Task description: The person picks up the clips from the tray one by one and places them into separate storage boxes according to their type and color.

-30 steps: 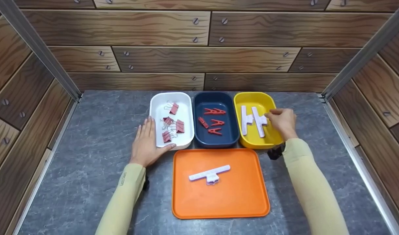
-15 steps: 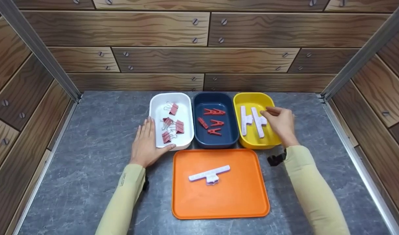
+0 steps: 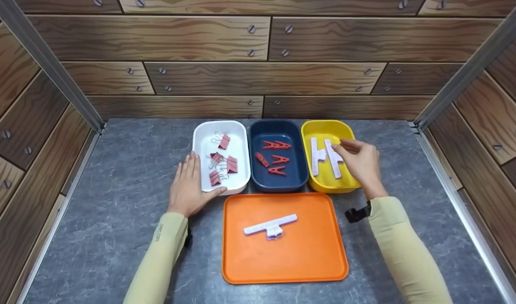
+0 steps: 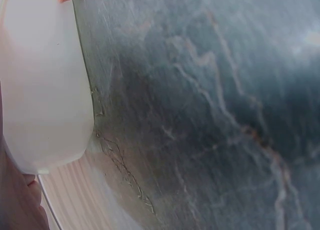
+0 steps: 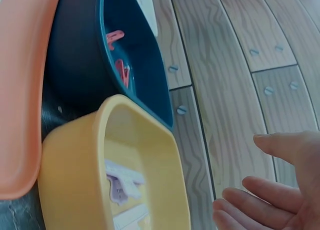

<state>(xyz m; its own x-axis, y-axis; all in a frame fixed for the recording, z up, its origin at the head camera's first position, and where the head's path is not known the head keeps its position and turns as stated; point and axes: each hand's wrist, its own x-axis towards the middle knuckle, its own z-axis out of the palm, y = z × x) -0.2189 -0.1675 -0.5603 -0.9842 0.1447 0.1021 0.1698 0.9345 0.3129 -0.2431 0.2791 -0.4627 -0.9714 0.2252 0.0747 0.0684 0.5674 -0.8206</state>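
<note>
My left hand (image 3: pixel 186 185) lies flat against the near left side of the white bin (image 3: pixel 206 186), fingers straight and thumb along its front corner. Several red binder clips (image 3: pixel 231 164) sit in that bin. Over the right side of the yellow bin (image 3: pixel 331 185) is my right hand (image 3: pixel 362 164), fingers loosely bent. The right wrist view shows nothing between its thumb and fingertips (image 5: pixel 231 195). Two pale lilac bag clips (image 3: pixel 333 159) lie inside the yellow bin, the right one partly behind the hand. A third bag clip (image 3: pixel 271 226) rests on the orange tray (image 3: pixel 291 266).
Between the white and yellow bins stands a navy bin (image 3: pixel 279 184) holding several red clothespins (image 3: pixel 277 170). The tray sits in front of the bins on a grey marbled tabletop (image 3: pixel 114 202). Wood-patterned panels (image 3: pixel 207 76) enclose the back and sides.
My right hand has shifted slightly left and toward me over the yellow bin, covering part of the right bag clip. My left hand and the clips stay where they were.
</note>
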